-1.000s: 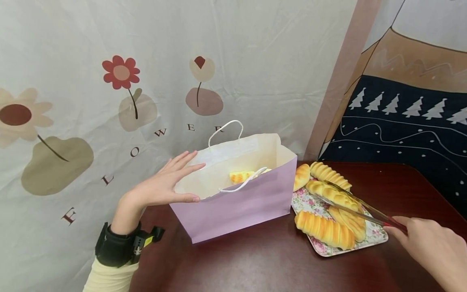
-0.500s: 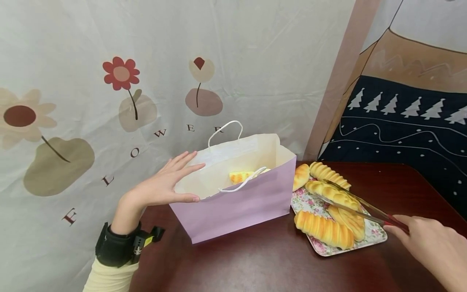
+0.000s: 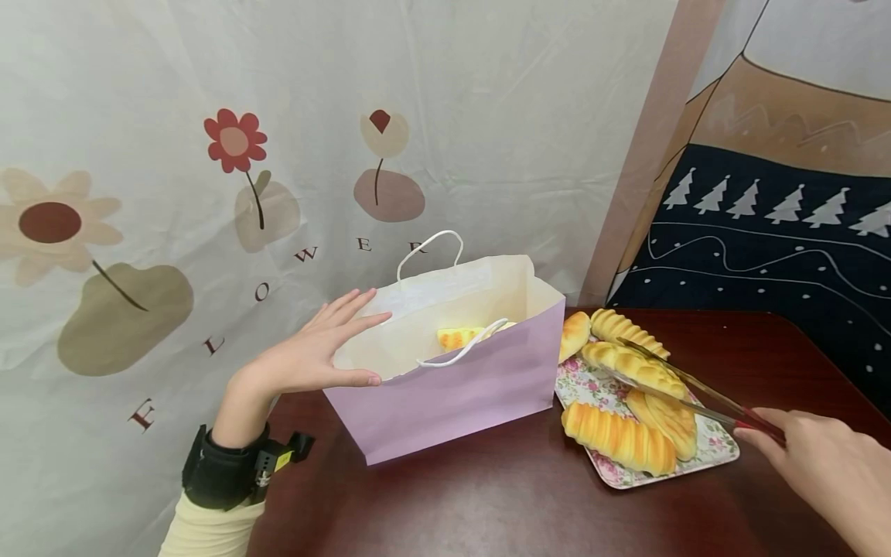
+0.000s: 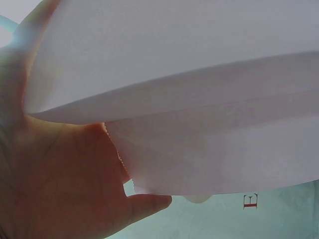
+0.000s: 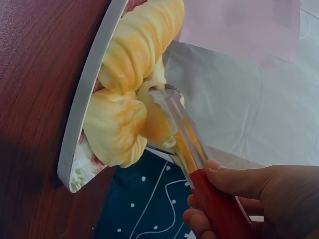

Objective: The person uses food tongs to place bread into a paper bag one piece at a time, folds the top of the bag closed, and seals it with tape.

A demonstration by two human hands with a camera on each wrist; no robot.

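My left hand [image 3: 306, 356] is spread against the left end of a lilac paper bag [image 3: 452, 418], fingers straight along its open rim. In the left wrist view, the palm and thumb lie against the bag's side. A piece of yellow bread [image 3: 455, 338] shows inside, partly hidden by the front wall. At the right, my right hand [image 3: 828, 468] grips metal tongs by their red handle [image 5: 219, 204]. The tongs' arms straddle a braided bread roll [image 3: 629, 365], which lies on top of other breads on a flowered tray [image 3: 717, 449].
Around the braided roll are a ridged bread [image 3: 619, 441] at the front, another ridged bread [image 3: 626, 331] behind, and a round bun [image 3: 575, 336] beside the bag. A printed curtain [image 3: 487, 155] hangs close behind the dark wooden table [image 3: 473, 503]. White cord handles [image 3: 459, 357] cross the bag's opening.
The right hand and tongs handle have shifted very slightly to the right, with the tips still at the braided roll. The curtain's left part has drifted right. The left hand stays put.
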